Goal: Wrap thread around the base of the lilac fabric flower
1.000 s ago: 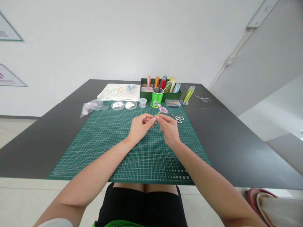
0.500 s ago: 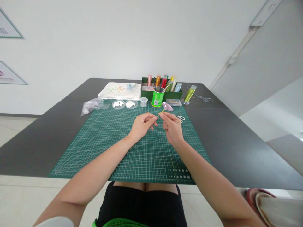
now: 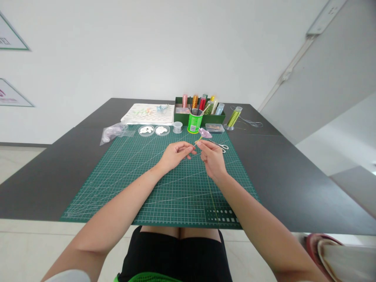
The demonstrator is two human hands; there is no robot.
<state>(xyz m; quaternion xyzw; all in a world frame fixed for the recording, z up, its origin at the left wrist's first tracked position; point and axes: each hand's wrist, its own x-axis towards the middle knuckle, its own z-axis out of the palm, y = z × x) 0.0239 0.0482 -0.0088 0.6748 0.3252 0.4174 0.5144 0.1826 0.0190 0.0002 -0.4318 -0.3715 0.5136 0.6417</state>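
Above the middle of the green cutting mat [image 3: 141, 184], my two hands meet at a small purple flower [image 3: 205, 133] on a thin yellow-green stem [image 3: 200, 138]. My left hand [image 3: 176, 153] pinches the lower end of the stem between thumb and forefinger, its other fingers loosely curled. My right hand [image 3: 212, 156] is closed, thumb and forefinger pressed together against the stem below the flower. From under that hand a fine yellowish thread [image 3: 214, 201] runs down to the mat's near edge. White-handled scissors [image 3: 224, 147] lie just beyond my right hand, partly hidden.
Behind the hands stand a green can of tools [image 3: 194, 122], a dark green box [image 3: 182, 118] of thread spools and a lime spool [image 3: 234, 117]. Two round dishes [image 3: 146, 130], a lidded cup [image 3: 177, 127], a flat clear case [image 3: 215, 128] and a plastic bag [image 3: 113, 132] lie along the mat's far edge.
The flower has shifted slightly left and down, its head turned a little. Both hands keep their pinch, and more of the scissors shows.
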